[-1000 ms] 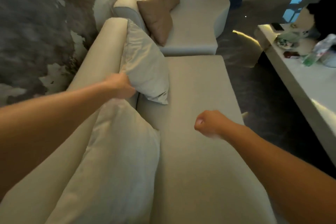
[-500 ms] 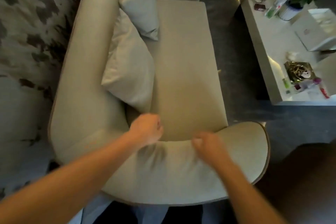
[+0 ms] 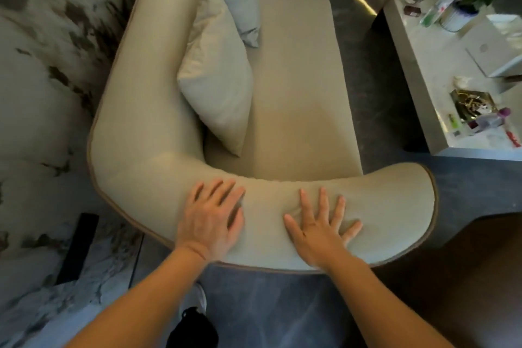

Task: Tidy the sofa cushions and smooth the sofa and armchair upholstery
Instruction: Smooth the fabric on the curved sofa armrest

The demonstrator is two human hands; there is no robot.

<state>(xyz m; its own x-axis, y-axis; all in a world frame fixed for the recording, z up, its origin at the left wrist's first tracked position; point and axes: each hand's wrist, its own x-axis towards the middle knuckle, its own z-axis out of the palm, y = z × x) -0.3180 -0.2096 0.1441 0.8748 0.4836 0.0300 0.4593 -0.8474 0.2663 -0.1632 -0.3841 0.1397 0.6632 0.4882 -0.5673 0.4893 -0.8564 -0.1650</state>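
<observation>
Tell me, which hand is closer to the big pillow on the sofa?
Left. The left hand lies flat on the armrest just below the pillow; the right hand lies flat farther along, toward the armrest's open end.

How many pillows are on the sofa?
2. One big pillow leans against the sofa back near the corner. Another pillow stands behind it, farther along. More may be hidden past the top edge of the picture.

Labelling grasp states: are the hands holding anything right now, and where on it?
Nothing is held. The left hand and right hand both lie open and flat, fingers spread, on top of the sofa armrest, pressing rather than gripping.
</observation>
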